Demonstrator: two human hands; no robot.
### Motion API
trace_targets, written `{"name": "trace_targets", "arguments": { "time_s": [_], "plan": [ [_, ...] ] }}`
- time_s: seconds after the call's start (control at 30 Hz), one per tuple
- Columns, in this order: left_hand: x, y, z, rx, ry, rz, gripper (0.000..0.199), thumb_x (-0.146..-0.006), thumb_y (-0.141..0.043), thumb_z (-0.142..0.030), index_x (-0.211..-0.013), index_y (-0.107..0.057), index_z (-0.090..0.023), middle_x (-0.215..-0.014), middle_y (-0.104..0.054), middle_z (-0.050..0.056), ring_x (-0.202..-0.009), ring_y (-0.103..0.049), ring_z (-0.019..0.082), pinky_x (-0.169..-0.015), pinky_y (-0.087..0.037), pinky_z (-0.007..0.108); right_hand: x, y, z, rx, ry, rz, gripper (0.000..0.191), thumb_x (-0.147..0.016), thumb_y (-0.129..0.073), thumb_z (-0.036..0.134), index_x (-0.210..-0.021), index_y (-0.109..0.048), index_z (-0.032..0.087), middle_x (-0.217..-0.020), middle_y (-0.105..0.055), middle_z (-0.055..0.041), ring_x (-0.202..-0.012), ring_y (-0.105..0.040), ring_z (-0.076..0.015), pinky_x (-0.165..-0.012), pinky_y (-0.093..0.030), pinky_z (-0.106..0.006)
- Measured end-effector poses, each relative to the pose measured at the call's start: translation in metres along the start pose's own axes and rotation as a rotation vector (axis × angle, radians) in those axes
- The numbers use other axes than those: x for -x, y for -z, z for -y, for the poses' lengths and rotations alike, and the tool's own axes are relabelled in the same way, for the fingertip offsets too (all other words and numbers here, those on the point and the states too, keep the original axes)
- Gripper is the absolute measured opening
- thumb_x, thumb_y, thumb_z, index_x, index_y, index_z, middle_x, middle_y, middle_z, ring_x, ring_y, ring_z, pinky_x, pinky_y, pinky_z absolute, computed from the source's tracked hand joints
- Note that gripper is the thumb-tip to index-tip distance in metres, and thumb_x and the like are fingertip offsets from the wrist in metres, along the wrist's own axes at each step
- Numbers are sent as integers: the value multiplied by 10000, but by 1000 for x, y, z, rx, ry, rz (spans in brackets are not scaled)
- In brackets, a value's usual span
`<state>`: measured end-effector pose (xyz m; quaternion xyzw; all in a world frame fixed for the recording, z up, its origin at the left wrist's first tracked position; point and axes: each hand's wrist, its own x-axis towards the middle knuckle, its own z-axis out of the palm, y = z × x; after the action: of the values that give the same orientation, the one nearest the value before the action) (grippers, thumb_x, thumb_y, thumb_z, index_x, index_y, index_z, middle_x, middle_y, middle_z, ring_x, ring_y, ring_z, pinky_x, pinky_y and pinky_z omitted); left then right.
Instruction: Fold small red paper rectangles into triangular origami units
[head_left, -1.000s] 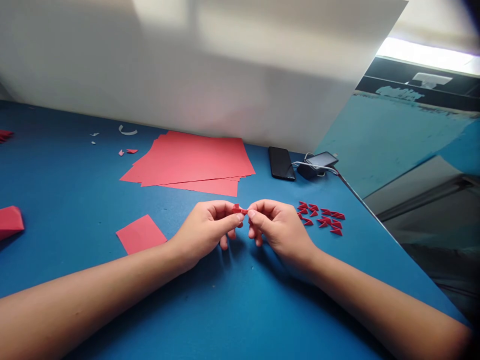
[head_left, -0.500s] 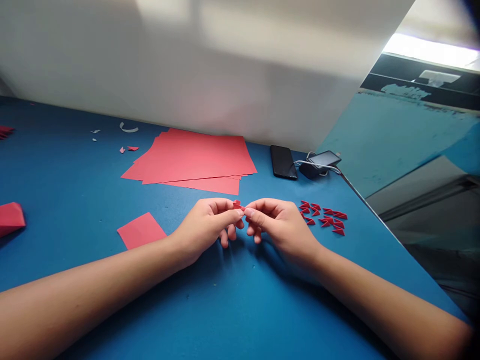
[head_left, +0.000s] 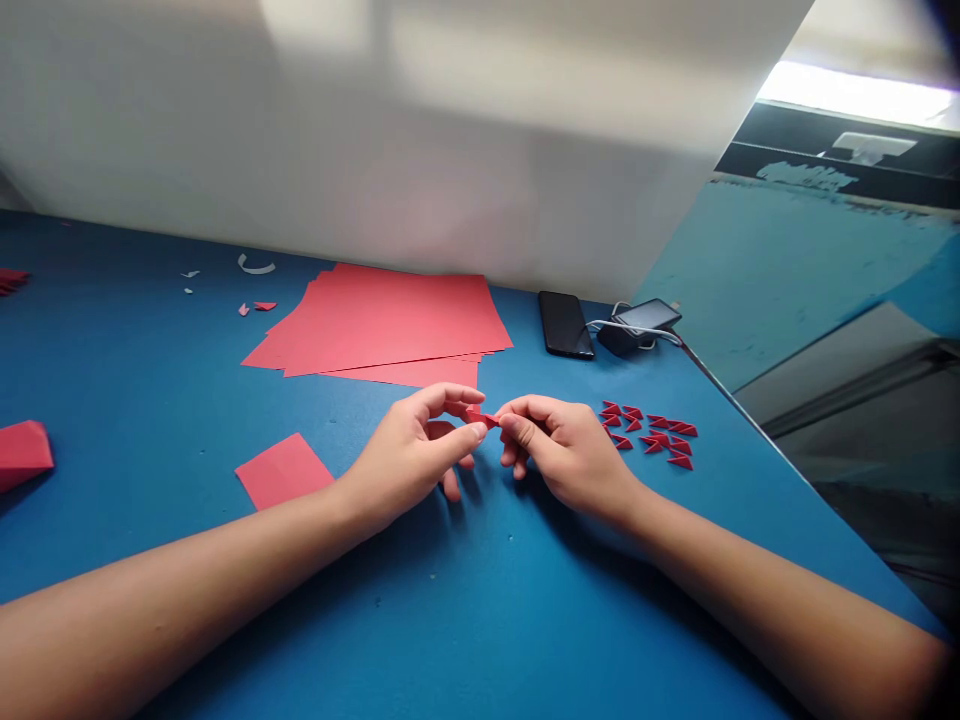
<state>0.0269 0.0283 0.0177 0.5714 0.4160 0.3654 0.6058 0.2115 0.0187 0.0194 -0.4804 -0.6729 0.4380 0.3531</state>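
A small folded piece of red paper (head_left: 480, 418) is pinched between my left hand (head_left: 412, 450) and my right hand (head_left: 562, 455), held just above the blue table (head_left: 480, 600). The fingertips of both hands hide part of it. To the right of my right hand lies a loose group of small folded red paper triangles (head_left: 646, 433). A red paper rectangle (head_left: 283, 472) lies near my left wrist, and a stack of red paper sheets (head_left: 379, 325) lies beyond my hands.
A black smartphone (head_left: 564, 324) and a small dark device (head_left: 637, 325) with a white cable lie near the far table edge. A folded red paper block (head_left: 22, 455) sits at the left. A white board (head_left: 375, 130) stands behind the table.
My left index finger has lifted and spread from the thumb. The small red piece now sits lower and looks more stretched out between my fingertips. The camera view has shifted slightly.
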Motion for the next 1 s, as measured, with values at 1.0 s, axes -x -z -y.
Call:
{"name": "trace_targets", "arguments": {
  "time_s": [1.0],
  "plan": [
    [-1,8,-3,-998,-250,116,194,-823,-526,-257,-849,-714,-220,-813,-679,36,-732,-602,183,-634,-417,271,-4,8,-6,565,268,212,149,-825,-568,114,-875,-701,157,-825,-677,-37,-686,-571,-119,-646,-410,-228]
  ]
}}
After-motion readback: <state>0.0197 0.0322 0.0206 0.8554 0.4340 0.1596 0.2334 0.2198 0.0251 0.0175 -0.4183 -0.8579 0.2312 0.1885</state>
